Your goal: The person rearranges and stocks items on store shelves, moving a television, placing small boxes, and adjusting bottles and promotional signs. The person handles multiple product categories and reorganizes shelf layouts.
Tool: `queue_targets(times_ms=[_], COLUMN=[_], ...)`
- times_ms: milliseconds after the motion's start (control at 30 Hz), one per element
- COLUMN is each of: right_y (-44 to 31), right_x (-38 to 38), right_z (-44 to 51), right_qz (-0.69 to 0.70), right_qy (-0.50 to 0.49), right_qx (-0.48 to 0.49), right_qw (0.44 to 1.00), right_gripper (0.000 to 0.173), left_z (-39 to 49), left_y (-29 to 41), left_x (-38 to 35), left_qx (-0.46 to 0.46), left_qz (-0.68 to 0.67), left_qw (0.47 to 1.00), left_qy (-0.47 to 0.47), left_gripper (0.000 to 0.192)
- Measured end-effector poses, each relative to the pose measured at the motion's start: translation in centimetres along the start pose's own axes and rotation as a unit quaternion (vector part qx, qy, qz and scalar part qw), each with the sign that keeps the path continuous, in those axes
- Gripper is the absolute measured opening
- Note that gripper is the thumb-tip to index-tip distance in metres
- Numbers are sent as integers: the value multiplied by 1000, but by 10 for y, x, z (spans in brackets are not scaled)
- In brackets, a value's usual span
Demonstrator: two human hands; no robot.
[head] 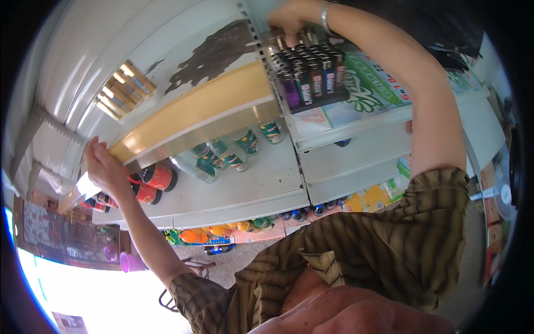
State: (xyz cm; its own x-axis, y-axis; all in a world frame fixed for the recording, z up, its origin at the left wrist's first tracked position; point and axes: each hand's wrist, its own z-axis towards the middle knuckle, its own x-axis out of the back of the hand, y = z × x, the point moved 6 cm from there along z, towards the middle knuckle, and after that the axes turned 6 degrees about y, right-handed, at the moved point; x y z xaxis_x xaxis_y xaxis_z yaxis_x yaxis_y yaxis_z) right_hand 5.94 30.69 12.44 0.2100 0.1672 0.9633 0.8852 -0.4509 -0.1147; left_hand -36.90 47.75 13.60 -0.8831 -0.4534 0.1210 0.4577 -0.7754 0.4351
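My left hand (106, 171) is at the left part of a yellow shelf-edge strip (196, 106), its fingers hooked over the edge. Up at the top, my right hand (290, 21) reaches in behind a dark display tray of cigarette lighters (313, 77). Blur and the lighters hide its fingertips, so I cannot tell what it holds. The tray stands on a green and white printed sheet (371, 89) that covers the right-hand shelf. Several gold-coloured slim packs (125, 89) sit on the upper left shelf, beyond my left hand.
Below the strip, clear bottles with green labels (231, 154) and red-labelled dark jars (158, 177) stand on a white shelf (250, 192). Bottled drinks (208, 234) line the bottom. A slotted metal upright (260, 54) divides the shelving. A pink bucket (131, 262) is at lower left.
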Motion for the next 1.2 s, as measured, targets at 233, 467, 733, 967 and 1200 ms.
queue_targets(times_ms=[233, 467, 733, 967, 1200], right_y=[24, 26, 9, 12, -43], right_x=[-7, -15, -10, -9, -28], right_z=[16, 3, -35, -68, -113], right_qz=[-182, -185, -203, 61, 144], right_qy=[144, 173, 199, 212, 66], right_qx=[6, -8, 7, 101, 216], right_qw=[973, 967, 959, 970, 964], right_gripper=[35, 24, 27, 59, 83], left_z=[-2, -2, -1, -1, -1], left_y=[12, 13, 12, 11, 5], left_x=[-4, 0, 1, -3, -4], left_qx=[-50, -51, -73, -69, -69], left_qz=[17, 31, 13, 26, 37], left_qw=[999, 998, 997, 997, 997], left_qy=[2, -8, -2, 1, 1], left_gripper=[25, 26, 28, 28, 29])
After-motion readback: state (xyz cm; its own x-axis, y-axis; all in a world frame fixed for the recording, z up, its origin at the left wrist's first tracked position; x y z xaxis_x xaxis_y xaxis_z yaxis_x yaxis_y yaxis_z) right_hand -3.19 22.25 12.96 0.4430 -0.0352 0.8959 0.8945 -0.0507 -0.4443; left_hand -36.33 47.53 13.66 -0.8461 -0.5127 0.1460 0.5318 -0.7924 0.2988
